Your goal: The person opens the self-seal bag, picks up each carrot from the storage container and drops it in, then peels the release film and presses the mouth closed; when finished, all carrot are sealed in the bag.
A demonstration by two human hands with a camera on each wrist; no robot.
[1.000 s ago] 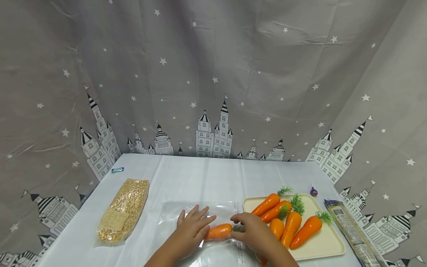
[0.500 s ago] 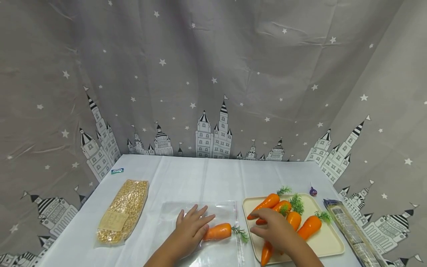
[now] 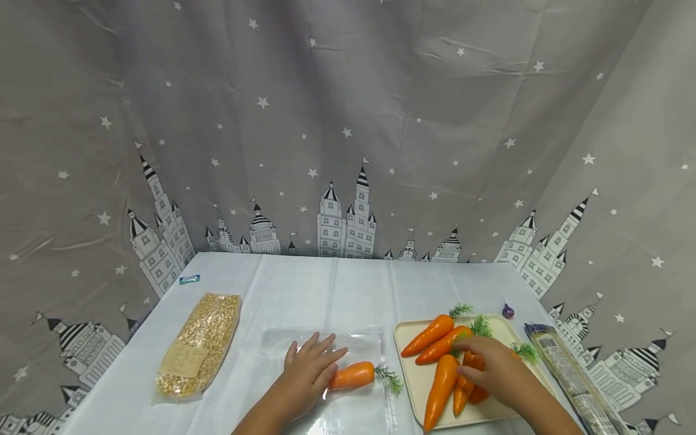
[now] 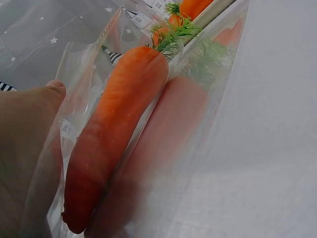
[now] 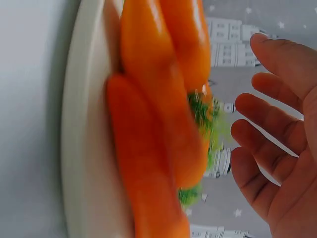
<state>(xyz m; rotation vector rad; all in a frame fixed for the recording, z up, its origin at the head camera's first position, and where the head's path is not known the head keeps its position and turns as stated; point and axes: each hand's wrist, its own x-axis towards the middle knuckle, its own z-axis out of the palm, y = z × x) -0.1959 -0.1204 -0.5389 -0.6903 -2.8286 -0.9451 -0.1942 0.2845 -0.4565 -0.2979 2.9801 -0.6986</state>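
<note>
My left hand [image 3: 311, 376] lies with spread fingers on a clear plastic bag [image 3: 361, 411]. Beside its fingertips is a carrot [image 3: 353, 376] in that bag, its leafy green top poking out past the bag's right edge. The left wrist view shows the carrot [image 4: 114, 124] lying lengthwise behind the film, next to the thumb. Above the cream tray [image 3: 415, 386] is my right hand [image 3: 492, 368], overlapping some of the several carrots [image 3: 441, 386] lying there. In the right wrist view the right hand [image 5: 282, 134] has loosely bent fingers, apart from the carrots and holding nothing.
A bag of yellow grains [image 3: 214, 326] with a paper label lies at the left. Behind it is a small blue-green packet [image 3: 190, 280]. Right of the tray are a small purple item [image 3: 508, 312] and a long, narrow package [image 3: 571, 374]. A grey curtain [image 3: 348, 90] hangs behind.
My right hand has let go of the carrot's green top and moved right, over the carrots on the tray. My left hand has stayed on the bag.
</note>
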